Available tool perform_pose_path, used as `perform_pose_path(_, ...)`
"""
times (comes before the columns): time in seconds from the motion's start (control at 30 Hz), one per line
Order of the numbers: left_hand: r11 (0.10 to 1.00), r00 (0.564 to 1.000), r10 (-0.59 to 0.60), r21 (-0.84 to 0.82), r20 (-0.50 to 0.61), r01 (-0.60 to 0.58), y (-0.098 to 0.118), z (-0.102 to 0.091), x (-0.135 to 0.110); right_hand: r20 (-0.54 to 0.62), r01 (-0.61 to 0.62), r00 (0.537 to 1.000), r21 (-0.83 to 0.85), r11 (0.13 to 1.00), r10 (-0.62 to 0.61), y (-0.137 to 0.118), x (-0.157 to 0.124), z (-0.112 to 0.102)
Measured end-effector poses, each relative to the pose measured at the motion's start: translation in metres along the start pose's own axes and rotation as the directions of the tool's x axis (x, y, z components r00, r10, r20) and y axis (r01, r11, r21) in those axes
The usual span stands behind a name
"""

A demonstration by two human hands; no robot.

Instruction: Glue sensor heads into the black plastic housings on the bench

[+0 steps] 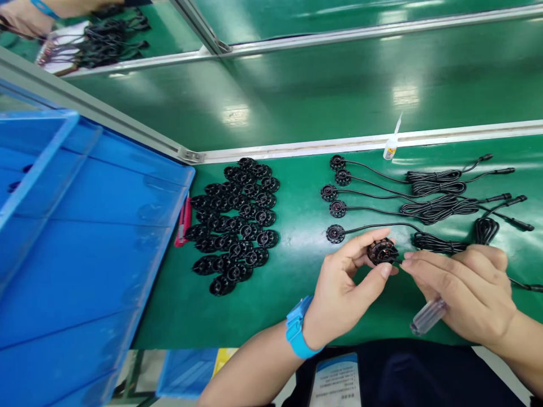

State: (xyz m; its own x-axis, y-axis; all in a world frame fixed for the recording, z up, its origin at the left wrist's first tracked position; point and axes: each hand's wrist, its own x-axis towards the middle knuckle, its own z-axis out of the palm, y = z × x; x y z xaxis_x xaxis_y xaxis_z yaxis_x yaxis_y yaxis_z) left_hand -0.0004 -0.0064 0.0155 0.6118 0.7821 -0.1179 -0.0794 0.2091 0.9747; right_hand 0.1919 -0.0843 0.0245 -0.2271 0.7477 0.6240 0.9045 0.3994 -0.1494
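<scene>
My left hand [345, 282] pinches a round black plastic part [382, 251] between thumb and fingers, just above the green mat. A black cable runs from that part to the right. My right hand [462, 288] is closed on a clear-handled tool [427, 316], and its fingertips touch the part's right side where the cable leaves. A blue strap [298, 328] is on my left wrist.
Several black round parts [235, 223] lie in a pile at the middle left. Finished parts with coiled cables [436, 195] lie in rows at the right. A small glue bottle [391, 148] stands at the back rail. A big blue bin [76, 237] fills the left. A red cutter [184, 221] lies beside it.
</scene>
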Motion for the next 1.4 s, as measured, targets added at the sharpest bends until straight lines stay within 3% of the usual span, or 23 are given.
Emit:
perform_pose_path(0.33,0.989,0.989,0.097,0.122,-0.108,-0.084,-0.003,0.000,0.003,0.020,-0.125,0.992,0.178,0.976,0.123,-0.006,0.010,0.009)
perform_pose_path(0.67,0.995,0.994,0.069,0.071,-0.082,-0.063,0.001,0.000,0.003,0.012,-0.128,0.992,0.108,0.986,0.128,-0.007,0.008,0.007)
perform_pose_path(0.87,0.979,0.989,0.102,0.189,-0.109,-0.080,-0.005,-0.002,0.004,-0.003,-0.118,0.993,0.086,0.989,0.119,-0.008,0.012,0.010)
perform_pose_path(1.17,0.818,0.931,0.350,0.519,-0.107,-0.248,-0.003,0.001,0.004,0.007,-0.140,0.990,0.093,0.986,0.140,-0.009,0.013,0.013)
perform_pose_path(1.4,0.823,0.951,0.307,0.509,-0.028,-0.251,-0.003,0.000,0.001,0.006,-0.176,0.984,0.109,0.978,0.177,-0.005,0.013,0.011)
